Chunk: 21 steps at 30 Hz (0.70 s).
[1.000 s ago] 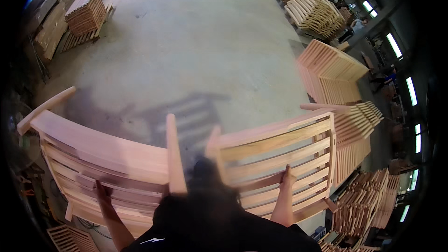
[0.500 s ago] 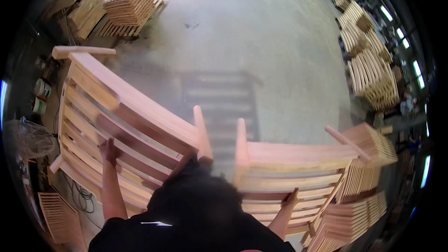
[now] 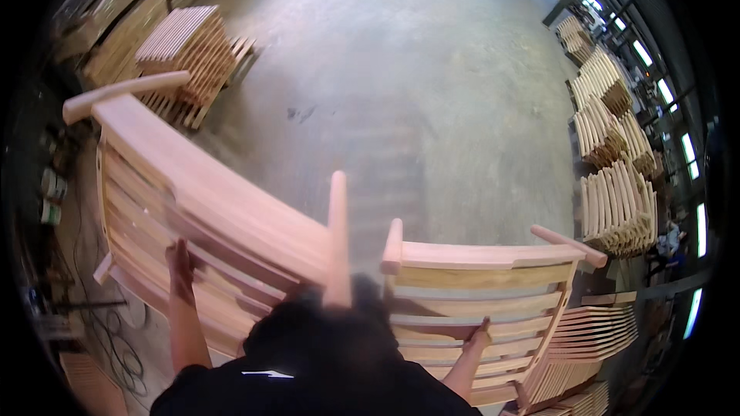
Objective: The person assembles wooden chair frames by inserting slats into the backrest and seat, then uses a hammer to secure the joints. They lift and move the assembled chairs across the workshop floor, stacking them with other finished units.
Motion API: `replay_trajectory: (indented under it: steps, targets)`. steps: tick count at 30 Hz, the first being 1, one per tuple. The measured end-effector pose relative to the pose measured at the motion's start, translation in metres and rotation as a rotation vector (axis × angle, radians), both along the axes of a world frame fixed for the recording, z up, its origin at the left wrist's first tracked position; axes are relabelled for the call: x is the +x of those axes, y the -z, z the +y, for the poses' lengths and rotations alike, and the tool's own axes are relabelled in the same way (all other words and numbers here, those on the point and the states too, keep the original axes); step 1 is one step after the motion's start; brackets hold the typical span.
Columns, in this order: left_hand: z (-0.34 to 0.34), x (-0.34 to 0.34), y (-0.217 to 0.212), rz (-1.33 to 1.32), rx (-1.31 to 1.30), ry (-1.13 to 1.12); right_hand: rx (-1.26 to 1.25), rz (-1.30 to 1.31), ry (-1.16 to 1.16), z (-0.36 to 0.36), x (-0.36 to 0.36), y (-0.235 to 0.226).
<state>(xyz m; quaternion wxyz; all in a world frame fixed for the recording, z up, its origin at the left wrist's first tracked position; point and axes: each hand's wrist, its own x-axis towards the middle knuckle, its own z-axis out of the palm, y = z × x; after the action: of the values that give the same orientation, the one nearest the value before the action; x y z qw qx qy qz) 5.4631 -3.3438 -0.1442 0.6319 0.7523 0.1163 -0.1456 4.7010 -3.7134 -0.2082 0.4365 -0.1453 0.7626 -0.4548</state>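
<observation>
Head view: the person's left hand (image 3: 181, 268) is curled around the middle of the left slatted frame (image 3: 223, 185), and the right hand (image 3: 478, 336) likewise grips the right slatted frame (image 3: 493, 254). If either frame tilted inward, their inner legs (image 3: 338, 223) could knock together; swinging the right one outward might catch its outer leg (image 3: 591, 256) on the stacked wood (image 3: 590, 331) nearby.

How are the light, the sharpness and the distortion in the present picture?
Head view: a faint, soft-edged striped shadow on the concrete floor; bright windows at right, their row bending along the black fisheye rim; the left wooden frame bright on top, darker below; the dark shape at lower centre blurred.
</observation>
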Motion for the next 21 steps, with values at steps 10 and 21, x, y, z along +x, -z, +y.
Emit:
replay_trajectory:
  steps: [10,21]
  targets:
    - [-0.326,0.162,0.051,0.045,-0.154,-0.026,-0.109,-0.107,0.009,-0.366,0.165,0.024]
    - [-0.668,0.307,-0.053,0.017,-0.262,0.153,-0.066,-0.248,-0.113,-0.682,0.365,0.007]
